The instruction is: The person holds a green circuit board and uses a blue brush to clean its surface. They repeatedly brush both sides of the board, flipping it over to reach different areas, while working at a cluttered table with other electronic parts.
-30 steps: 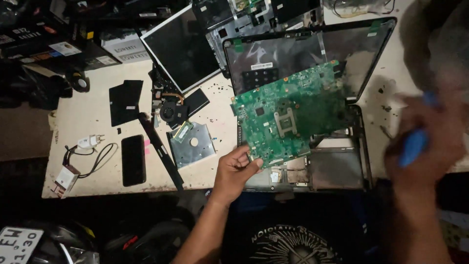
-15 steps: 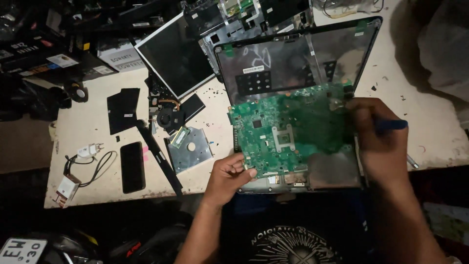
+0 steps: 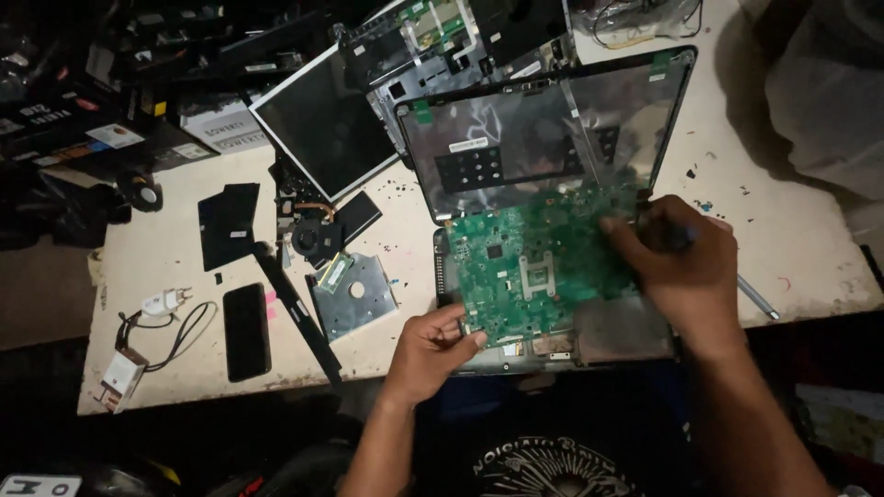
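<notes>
Green laptop motherboard [image 3: 539, 276] is being seated into the chassis [image 3: 617, 336]; left hand [image 3: 428, 350] pinching its near corner; right hand [image 3: 686, 267], gripping a blue-tipped tool [image 3: 689, 235], pressing its far edge; next calls for careful alignment.

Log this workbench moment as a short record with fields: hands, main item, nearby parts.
left hand: grips the near-left edge of the green circuit board
right hand: on the board's right side, holding a thin blue-tipped tool
board: lies over the open black laptop shell
nearby: black cooling fan, silver optical drive, black phone
</notes>
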